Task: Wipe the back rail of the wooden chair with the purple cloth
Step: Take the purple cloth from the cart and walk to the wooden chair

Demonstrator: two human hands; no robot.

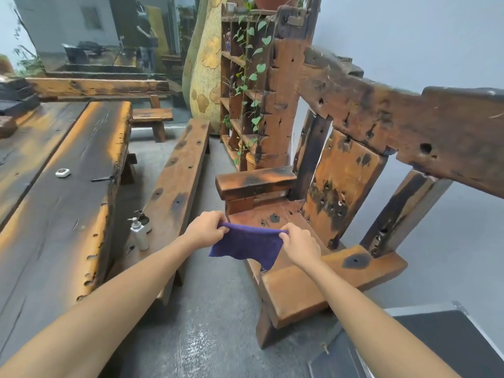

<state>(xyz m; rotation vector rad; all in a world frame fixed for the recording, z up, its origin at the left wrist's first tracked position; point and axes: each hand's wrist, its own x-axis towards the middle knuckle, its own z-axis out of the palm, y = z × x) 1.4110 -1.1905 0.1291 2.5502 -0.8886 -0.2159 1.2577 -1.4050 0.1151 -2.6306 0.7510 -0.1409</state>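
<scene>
The purple cloth [246, 246] hangs spread between both hands, in front of the wooden chair's seat [272, 216]. My left hand [206, 227] pinches its left top corner and my right hand [301, 242] pinches its right top corner. The chair's thick, weathered back rail [381, 115] runs across the upper right, well above and beyond the cloth. Below the rail stands the chair's back plank [343, 181]. Neither hand touches the chair.
A long wooden bench [174, 184] stands left of the chair with a white pump bottle [139, 233] on its near end. A large wooden table [62, 192] is further left. A plant shelf [245, 85] stands behind the chair. A black case [436, 347] lies at the lower right.
</scene>
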